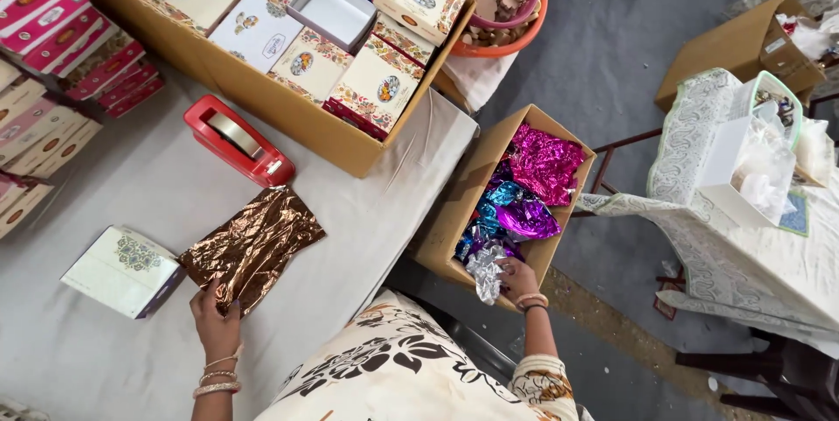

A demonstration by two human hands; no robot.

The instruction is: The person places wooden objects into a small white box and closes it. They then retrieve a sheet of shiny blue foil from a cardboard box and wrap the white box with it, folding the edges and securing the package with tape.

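The left hand point(216, 323) lies flat with fingers spread, grasping nothing, pinning the crinkled bronze foil sheet point(252, 246) to the grey table cloth point(105, 360) beside a pale decorated gift box point(122, 270), seemingly to keep it from sliding. The right hand point(517, 281) reaches off the table into the open cardboard carton point(454, 211) of shiny foils, fingers pinching a crumpled silver foil piece point(486, 269) at its near end.

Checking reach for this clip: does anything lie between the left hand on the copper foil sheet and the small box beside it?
Nothing visible does. The left hand rests on the near corner of the copper foil sheet, and the small box lies right beside it on the grey table cover. The red tape dispenser sits farther back, out of the way.
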